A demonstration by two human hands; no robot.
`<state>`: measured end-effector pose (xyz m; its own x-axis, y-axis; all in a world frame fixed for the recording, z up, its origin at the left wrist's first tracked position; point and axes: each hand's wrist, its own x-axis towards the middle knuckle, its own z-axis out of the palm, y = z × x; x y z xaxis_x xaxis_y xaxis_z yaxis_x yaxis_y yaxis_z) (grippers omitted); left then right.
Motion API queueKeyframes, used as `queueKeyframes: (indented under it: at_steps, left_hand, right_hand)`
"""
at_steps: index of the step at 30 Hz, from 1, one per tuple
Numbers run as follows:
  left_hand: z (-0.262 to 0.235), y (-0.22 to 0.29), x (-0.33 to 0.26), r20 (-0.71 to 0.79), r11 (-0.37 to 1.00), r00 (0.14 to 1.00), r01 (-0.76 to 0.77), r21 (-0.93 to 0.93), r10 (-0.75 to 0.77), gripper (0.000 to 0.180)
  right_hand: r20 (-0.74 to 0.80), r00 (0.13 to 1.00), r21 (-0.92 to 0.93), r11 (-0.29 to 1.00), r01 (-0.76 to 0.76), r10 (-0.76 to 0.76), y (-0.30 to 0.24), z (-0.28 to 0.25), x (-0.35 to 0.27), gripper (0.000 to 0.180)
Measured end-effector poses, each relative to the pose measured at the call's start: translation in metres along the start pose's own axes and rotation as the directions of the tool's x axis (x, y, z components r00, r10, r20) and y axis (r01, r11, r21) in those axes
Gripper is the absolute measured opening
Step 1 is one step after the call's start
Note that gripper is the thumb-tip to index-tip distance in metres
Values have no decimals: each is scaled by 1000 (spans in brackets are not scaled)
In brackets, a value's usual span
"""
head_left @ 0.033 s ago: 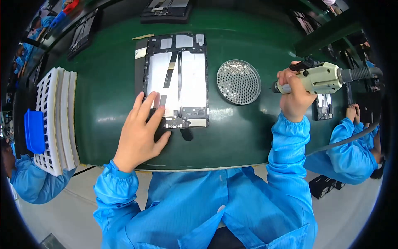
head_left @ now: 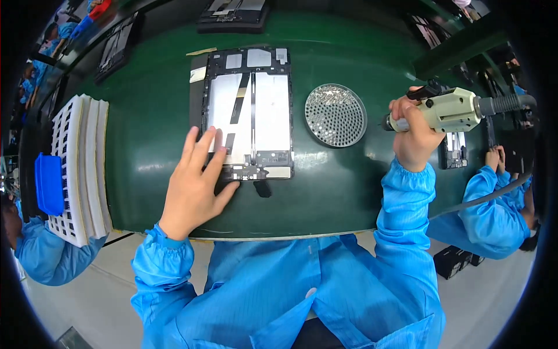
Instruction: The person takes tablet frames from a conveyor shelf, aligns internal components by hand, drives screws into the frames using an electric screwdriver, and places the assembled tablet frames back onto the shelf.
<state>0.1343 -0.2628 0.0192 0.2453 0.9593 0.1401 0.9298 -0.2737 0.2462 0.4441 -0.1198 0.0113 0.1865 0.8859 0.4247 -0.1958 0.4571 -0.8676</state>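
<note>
left hand [head_left: 196, 185] lay flat, fingers spread, gripping nothing, pressed on lower-left corner of the opened tablet chassis [head_left: 249, 113] on green mat [head_left: 145, 145]. chassis long axis ran away from the person. right hand [head_left: 414, 135] was clenched round the electric screwdriver [head_left: 447, 110], well right of chassis, round screw dish [head_left: 336, 114] between; left was nearer.
</note>
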Motion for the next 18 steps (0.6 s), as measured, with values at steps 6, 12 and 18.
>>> queueKeyframes:
  at_steps: [6,12,18]
  left_hand:
    - [21,-19,-8,-197,997,978,-56,48,64,57]
    - [27,-15,-12,-144,990,981,117,-76,-127,60]
    - [12,6,4,-46,917,916,-399,9,399,31]
  right_hand:
    - [-3,1000,-1,1000,-2,2,3,-1,2,27]
    - [-1,1000,-14,1000,-4,4,7,-4,3,26]
    - [12,1000,-1,1000,-12,12,8,-3,3,26]
